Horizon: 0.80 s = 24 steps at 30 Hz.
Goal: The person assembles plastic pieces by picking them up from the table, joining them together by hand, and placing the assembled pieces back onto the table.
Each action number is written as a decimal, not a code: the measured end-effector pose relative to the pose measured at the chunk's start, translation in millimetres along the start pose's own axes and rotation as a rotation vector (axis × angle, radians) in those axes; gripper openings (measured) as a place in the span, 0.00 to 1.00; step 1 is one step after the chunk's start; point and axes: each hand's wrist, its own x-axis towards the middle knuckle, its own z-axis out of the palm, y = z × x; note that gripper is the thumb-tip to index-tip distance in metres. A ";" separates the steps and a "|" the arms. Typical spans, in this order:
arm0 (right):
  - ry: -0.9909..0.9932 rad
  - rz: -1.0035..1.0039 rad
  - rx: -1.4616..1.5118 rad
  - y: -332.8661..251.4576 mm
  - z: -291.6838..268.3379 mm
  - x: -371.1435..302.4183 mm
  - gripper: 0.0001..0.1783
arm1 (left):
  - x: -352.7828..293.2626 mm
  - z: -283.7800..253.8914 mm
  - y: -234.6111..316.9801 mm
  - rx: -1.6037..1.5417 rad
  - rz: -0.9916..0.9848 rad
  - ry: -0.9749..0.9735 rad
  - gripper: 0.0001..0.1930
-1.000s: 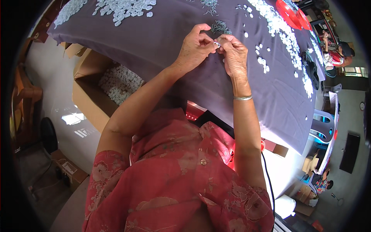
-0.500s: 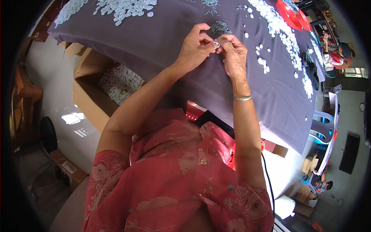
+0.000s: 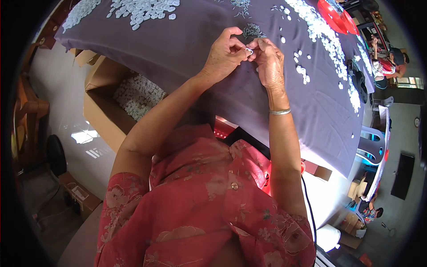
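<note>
The left hand (image 3: 224, 55) pinched a small white piece (image 3: 249, 51) over the table (image 3: 311, 107), near its front edge; the right hand (image 3: 270, 64) was at it, its finger grip unclear to me. That piece appeared unfinished. White pieces (image 3: 147, 9) lay loose toward the left and right edges, slender grey pins (image 3: 253, 31) between. A cardboard box (image 3: 100, 120) below the front edge held more, completion undetermined.

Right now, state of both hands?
Left hand: closed, pinching a white piece.
Right hand: half-closed at the piece; grip can't be told.
</note>
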 end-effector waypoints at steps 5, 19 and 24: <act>-0.017 -0.009 -0.162 2.5 0.2 -0.2 0.08 | -0.7 1.2 0.5 0.013 0.032 0.015 0.26; 0.062 -0.033 -0.411 -26.6 -25.1 8.8 0.05 | 6.4 -7.1 -7.0 -0.086 0.105 0.351 0.21; 0.017 -0.026 -0.669 -24.0 -39.7 7.7 0.04 | 6.3 -6.2 -9.3 -0.028 0.124 0.344 0.20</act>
